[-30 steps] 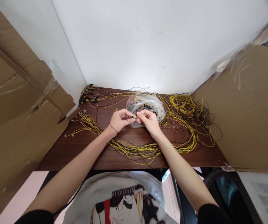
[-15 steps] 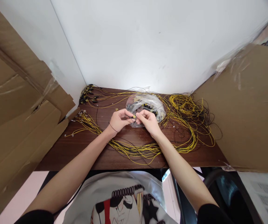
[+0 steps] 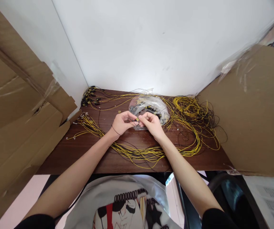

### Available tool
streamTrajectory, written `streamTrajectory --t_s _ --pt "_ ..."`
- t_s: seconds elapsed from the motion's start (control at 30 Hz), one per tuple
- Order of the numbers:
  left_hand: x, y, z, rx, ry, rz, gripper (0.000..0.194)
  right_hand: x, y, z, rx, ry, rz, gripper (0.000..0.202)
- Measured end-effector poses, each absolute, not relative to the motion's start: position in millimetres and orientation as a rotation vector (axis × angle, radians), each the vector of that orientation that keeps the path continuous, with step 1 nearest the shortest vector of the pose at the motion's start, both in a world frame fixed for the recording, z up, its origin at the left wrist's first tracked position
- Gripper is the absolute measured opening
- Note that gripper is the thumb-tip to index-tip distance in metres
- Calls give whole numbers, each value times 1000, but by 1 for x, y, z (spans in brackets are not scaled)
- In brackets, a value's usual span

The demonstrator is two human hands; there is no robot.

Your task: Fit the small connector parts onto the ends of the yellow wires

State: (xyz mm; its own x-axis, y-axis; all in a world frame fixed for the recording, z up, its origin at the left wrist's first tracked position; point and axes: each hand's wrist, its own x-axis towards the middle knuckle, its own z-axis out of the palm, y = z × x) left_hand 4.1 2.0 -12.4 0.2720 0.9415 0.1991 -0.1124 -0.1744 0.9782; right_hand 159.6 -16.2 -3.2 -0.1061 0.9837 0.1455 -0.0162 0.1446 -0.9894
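— "White wall (image 3: 151,47) behind our desk (image 3: 75,156). What are we holding?"
— "Our left hand (image 3: 122,124) pinches a small yellow piece (image 3: 137,119) above the plastic bag (image 3: 164,109); our right hand (image 3: 153,123) is right beside it, grip unclear."

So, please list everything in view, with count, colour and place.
Table: one, dark brown, centre
Walls: two, white, back and left
Cardboard: two sides, brown, left and right
Plastic bag: one, clear, centre back
Small pieces: many, black and yellow, inside bag
Wires: many, yellow and black, across table
Plugs: many, black and yellow, back left
Loose piece: one, yellow, left of bag
Small part: one, yellow, at the fingertips
Printed surfaces: two, pale, right corners
Printed cloth: one, white, bottom middle
Sleeves: two, black, bottom corners
Left hand: one, bare, by the bag
Right hand: one, bare, beside it
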Motion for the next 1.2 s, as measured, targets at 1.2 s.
streamTrajectory --t_s 1.2 --pt "-2 2 -8 1967 1059 1309 32 156 -28 3 -992 -1871 331 5"
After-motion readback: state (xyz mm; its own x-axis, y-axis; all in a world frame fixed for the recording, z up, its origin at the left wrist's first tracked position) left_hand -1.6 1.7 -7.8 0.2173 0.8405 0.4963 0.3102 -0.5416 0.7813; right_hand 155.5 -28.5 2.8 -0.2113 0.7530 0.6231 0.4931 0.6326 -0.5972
